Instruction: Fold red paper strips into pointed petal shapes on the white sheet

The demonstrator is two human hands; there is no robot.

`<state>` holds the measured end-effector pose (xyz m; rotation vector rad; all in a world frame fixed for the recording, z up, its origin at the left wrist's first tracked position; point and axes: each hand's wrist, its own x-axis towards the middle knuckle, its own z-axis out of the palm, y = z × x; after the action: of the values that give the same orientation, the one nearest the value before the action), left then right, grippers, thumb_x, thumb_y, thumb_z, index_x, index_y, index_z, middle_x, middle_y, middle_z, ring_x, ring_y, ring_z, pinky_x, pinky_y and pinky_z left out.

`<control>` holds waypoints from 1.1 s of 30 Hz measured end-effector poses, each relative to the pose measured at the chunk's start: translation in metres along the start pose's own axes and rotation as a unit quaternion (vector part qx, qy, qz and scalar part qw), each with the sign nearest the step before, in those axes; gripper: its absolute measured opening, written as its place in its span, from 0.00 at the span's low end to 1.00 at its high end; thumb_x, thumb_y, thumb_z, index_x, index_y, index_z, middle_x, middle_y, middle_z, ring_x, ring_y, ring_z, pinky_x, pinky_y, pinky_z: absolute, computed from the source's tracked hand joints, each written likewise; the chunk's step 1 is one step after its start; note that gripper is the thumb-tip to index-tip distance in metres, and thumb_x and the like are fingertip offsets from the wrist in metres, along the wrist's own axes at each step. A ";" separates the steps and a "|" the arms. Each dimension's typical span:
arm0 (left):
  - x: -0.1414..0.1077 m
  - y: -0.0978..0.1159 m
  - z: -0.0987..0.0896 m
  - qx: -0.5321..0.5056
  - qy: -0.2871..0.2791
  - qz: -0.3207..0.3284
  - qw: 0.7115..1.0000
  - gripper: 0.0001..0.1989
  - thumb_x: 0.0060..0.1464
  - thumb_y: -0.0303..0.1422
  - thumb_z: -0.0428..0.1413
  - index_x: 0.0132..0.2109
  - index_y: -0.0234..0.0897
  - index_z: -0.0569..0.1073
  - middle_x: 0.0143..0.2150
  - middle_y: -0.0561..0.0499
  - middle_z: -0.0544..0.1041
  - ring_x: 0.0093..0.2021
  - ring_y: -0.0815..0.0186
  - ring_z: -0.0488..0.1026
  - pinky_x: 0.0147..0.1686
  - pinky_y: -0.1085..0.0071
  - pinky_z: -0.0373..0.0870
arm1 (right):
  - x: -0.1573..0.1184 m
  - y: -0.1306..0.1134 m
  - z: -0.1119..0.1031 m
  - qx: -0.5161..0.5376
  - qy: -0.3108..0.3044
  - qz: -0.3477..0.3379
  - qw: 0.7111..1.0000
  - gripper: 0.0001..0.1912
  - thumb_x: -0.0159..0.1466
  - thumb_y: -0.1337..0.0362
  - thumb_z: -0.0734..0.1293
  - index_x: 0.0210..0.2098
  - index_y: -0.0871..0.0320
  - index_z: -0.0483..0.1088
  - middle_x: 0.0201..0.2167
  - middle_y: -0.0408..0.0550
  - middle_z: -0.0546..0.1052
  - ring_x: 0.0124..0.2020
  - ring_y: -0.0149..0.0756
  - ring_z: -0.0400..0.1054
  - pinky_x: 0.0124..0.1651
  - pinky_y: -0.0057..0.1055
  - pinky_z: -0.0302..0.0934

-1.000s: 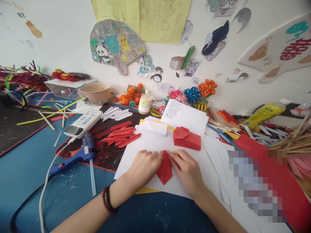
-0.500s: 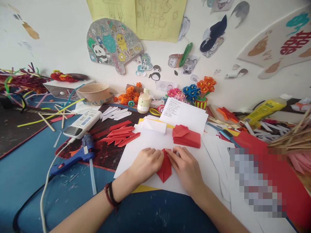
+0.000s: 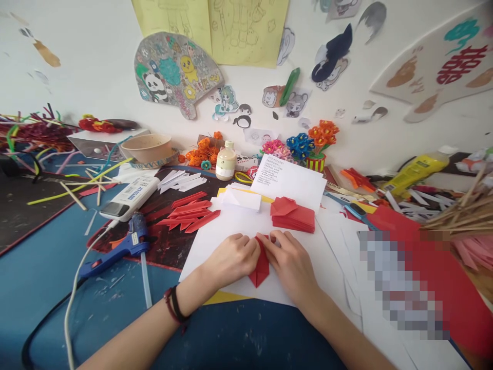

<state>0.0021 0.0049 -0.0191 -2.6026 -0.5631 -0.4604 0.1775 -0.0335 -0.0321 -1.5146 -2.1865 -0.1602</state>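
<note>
A folded red paper [image 3: 261, 270] with a pointed lower end lies on white sheets [image 3: 208, 257]. My left hand [image 3: 236, 259] is closed at its upper left edge, fingers curled. Opposite it, my right hand [image 3: 290, 264] pinches the upper right edge, the two hands' fingertips nearly meeting at the top. A stack of red paper [image 3: 295, 216] sits just beyond my right hand. Folded white paper [image 3: 241, 199] lies beyond my left hand, and several folded red strips [image 3: 192, 211] are to its left.
A blue glue gun [image 3: 119, 252] and a white power bank [image 3: 131, 198] with a cable lie at the left. Behind stand a bottle [image 3: 226, 162], a bowl [image 3: 146, 147] and a handwritten sheet [image 3: 288, 180]. Red paper [image 3: 423, 267] is at the right.
The view has shifted slightly. My right fingertips have moved a little toward my left hand at the top of the red paper; both hands stay on it.
</note>
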 end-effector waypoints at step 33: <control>-0.001 -0.007 -0.004 -0.048 -0.045 0.011 0.998 0.12 0.62 0.21 0.44 0.30 0.33 0.65 0.25 0.50 0.67 0.24 0.65 0.65 0.22 0.67 0.62 | 0.002 0.001 -0.001 -0.020 -0.014 -0.037 0.999 0.18 0.66 0.74 0.59 0.53 0.59 0.70 0.35 0.49 0.72 0.35 0.36 0.65 0.37 0.32 0.62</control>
<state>-0.0033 0.0082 -0.0135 -2.7294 -0.5527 -0.3722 0.1779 -0.0319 -0.0308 -1.4659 -2.2750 -0.2099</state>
